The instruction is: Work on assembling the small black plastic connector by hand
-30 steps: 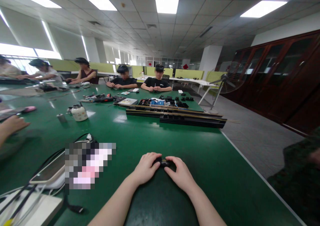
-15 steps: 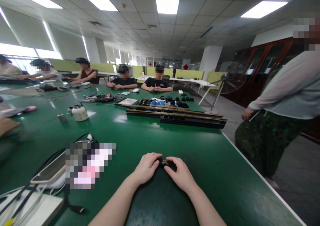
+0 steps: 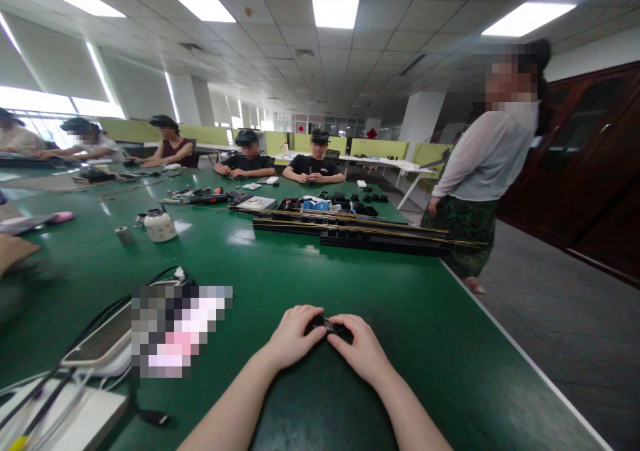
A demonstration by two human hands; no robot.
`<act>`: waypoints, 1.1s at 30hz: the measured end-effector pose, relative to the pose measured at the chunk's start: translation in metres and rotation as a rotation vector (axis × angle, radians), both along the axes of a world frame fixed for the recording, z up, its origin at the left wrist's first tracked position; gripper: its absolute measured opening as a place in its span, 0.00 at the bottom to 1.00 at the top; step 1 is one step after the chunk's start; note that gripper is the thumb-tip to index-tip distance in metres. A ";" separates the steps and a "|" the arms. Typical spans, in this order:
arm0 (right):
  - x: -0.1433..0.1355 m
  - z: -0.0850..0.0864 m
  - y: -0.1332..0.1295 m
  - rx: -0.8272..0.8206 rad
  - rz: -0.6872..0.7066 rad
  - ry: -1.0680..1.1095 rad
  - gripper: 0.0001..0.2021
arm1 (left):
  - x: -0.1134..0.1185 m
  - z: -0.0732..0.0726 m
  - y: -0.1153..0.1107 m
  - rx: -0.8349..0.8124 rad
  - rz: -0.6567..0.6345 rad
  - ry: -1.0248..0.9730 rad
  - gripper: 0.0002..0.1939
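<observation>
The small black part [image 3: 330, 326] is between the person's two hands, low in the middle of the view, just above or on the green table [image 3: 430, 344]; whether it touches the surface cannot be told. The left hand [image 3: 293, 338] grasps its left end, thumb on the near side and fingers curled over the far side. The right hand [image 3: 363, 346] grasps the right end in much the same way, thumb and forefinger bent around it. The fingers hide much of the part, leaving a little of its middle in sight, where a lighter detail is too small to make out. Both forearms reach in from the near edge of the view. Well to the left of the hands lie a device in a pale case [image 3: 100, 338], partly masked by blurring, a white box [image 3: 75, 414] crossed by cables, and a black cable plug [image 3: 154, 416]. Farther off stand a white jar [image 3: 160, 226] and, near it, a grey cylinder [image 3: 123, 236]. Beyond the hands, long black rails [image 3: 385, 241] lie across the table with thin brass-coloured rods [image 3: 463, 241] along them. Co-workers sit at the far side, and a person in a pale top [image 3: 493, 151] stands beyond the table's right edge.
</observation>
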State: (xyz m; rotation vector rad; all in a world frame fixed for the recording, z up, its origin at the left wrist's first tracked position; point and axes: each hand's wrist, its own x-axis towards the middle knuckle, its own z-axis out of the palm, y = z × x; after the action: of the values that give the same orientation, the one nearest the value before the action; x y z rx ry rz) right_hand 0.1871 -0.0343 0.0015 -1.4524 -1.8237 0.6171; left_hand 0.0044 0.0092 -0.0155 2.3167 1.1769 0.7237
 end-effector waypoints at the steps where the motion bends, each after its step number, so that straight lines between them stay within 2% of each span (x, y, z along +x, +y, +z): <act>1: 0.000 0.000 0.000 0.000 0.002 -0.003 0.11 | 0.000 0.000 0.000 0.006 -0.008 0.007 0.19; 6: 0.000 -0.002 0.001 0.000 -0.001 -0.007 0.10 | -0.002 0.001 0.000 0.008 -0.044 0.024 0.25; 21: 0.000 0.000 0.000 -0.020 0.017 -0.040 0.07 | -0.001 0.000 -0.001 0.016 -0.043 0.026 0.17; 33: 0.006 -0.008 0.006 -0.087 -0.051 0.243 0.09 | -0.001 0.003 -0.002 0.015 -0.039 0.023 0.17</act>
State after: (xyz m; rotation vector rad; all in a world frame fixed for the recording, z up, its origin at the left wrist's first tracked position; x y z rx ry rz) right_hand 0.1930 -0.0282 -0.0064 -1.4090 -1.5846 0.8187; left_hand 0.0036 0.0069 -0.0124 2.3593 1.1362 0.6960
